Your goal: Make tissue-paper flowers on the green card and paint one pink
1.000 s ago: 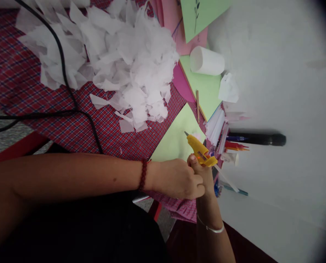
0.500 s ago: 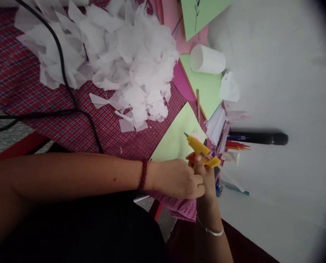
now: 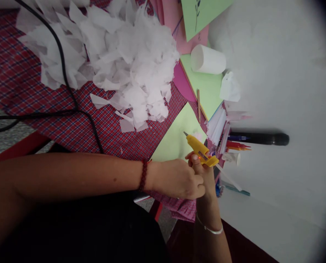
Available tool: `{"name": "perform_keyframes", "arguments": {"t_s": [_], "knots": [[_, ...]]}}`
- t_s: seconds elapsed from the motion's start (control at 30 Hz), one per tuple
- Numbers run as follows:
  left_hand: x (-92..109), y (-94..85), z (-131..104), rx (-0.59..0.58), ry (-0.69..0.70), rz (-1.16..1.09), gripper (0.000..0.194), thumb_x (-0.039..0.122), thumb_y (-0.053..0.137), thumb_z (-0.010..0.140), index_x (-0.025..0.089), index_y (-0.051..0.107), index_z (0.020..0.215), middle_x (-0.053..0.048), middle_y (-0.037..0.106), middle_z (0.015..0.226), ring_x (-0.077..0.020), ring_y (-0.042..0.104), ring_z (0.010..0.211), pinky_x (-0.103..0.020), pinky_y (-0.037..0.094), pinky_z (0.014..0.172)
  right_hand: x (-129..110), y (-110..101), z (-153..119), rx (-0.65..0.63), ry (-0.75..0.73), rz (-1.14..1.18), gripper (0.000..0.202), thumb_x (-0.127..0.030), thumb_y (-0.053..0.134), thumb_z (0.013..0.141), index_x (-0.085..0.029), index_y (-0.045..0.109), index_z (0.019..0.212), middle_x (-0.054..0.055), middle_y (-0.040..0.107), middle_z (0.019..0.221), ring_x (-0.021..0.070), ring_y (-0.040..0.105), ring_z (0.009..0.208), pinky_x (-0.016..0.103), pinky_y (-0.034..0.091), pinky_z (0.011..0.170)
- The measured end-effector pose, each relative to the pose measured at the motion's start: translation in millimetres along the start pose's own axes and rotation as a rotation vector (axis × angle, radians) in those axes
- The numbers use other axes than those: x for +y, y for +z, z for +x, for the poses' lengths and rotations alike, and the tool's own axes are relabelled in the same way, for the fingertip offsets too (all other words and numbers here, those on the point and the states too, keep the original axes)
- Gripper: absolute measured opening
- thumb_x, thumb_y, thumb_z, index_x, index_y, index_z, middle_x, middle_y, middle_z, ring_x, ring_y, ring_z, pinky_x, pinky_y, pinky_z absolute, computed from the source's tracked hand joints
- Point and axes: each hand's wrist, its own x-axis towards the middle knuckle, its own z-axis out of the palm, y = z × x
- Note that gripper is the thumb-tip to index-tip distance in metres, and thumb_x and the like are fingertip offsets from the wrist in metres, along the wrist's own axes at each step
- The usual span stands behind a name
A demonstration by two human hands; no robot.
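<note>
R hand [image 3: 207, 177] fingers clamp yellow glue gun [image 3: 200, 147], held over green sheet [image 3: 175, 137]; vs. prev. view, thumb [image 3: 196, 163] sits off red light [image 3: 199, 157], prob. minor grip adj.; L hand [image 3: 176, 179] curled beside R, can't tell if fingers close on anything

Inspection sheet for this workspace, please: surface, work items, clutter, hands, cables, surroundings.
Surface: checked red tablecloth, with a pale green sheet lying on it.
Work items: yellow glue gun, small red light showing; translucent stick at its rear.
Clutter: heap of white paper pieces, white cylinder.
Hands: right hand holds the glue gun; left hand is curled beside it, contents hidden.
Cables: black cables cross the cloth; connections not visible.
Surroundings: pale wall, speckled floor.
</note>
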Motion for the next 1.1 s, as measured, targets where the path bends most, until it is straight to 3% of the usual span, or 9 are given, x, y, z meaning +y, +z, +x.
{"name": "perform_keyframes", "arguments": {"t_s": [0.17,0.4,0.6,0.8,0.97,1.1], "knots": [[0.1,0.0,0.2,0.026,0.009,0.010,0.017,0.010,0.050,0.090,0.016,0.060,0.079,-0.004,0.066,0.076,-0.0177,0.059,0.060,-0.034,0.039,0.045,5.0,2.3,6.4,0.055,0.014,-0.065,0.037,-0.059,0.063,0.073,-0.024,0.050,0.073,0.002,0.053,0.061,0.0176,0.050,0.053,0.033,0.041,0.049],[0.9,-0.8,0.1,0.038,0.004,0.028,0.011,0.013,0.056,0.089,0.016,0.060,0.079,-0.003,0.067,0.076,-0.0166,0.059,0.059,-0.032,0.035,0.045,1.9,1.4,2.2,0.023,-0.013,0.006,0.039,-0.058,0.063,0.076,-0.021,0.056,0.085,-0.001,0.051,0.061,0.0154,0.049,0.055,0.030,0.040,0.051],[0.2,-0.2,0.5,0.025,0.004,0.018,0.012,0.012,0.056,0.089,0.017,0.061,0.079,-0.004,0.069,0.078,-0.0162,0.061,0.061,-0.031,0.036,0.046,9.9,1.1,6.4,0.062,-0.001,-0.053,0.035,-0.055,0.068,0.072,-0.024,0.051,0.073,0.000,0.051,0.058,0.0168,0.049,0.053,0.031,0.040,0.046],[0.7,-1.5,0.9,0.020,0.000,0.002,0.015,0.011,0.051,0.090,0.016,0.062,0.081,-0.004,0.068,0.080,-0.0179,0.061,0.061,-0.034,0.039,0.047,6.5,0.9,0.7,0.027,-0.017,0.031,0.039,-0.059,0.063,0.075,-0.022,0.057,0.085,-0.001,0.052,0.065,0.0143,0.047,0.055,0.030,0.041,0.050],[0.2,0.1,0.0,0.010,0.012,0.020,0.017,0.010,0.049,0.090,0.016,0.062,0.081,-0.004,0.067,0.079,-0.0168,0.059,0.061,-0.033,0.040,0.048,6.3,-1.5,1.6,0.082,0.066,-0.042,0.042,-0.062,0.062,0.073,-0.022,0.051,0.068,0.000,0.050,0.059,0.0153,0.047,0.052,0.031,0.040,0.050],[0.0,1.3,-0.4,0.027,0.011,0.024,0.014,0.010,0.052,0.089,0.016,0.062,0.082,-0.004,0.066,0.077,-0.0177,0.059,0.060,-0.033,0.039,0.047,4.6,-2.3,-0.3,0.057,0.035,-0.043,0.037,-0.059,0.058,0.078,-0.023,0.055,0.070,0.001,0.051,0.059,0.0160,0.047,0.053,0.031,0.040,0.049]]}}
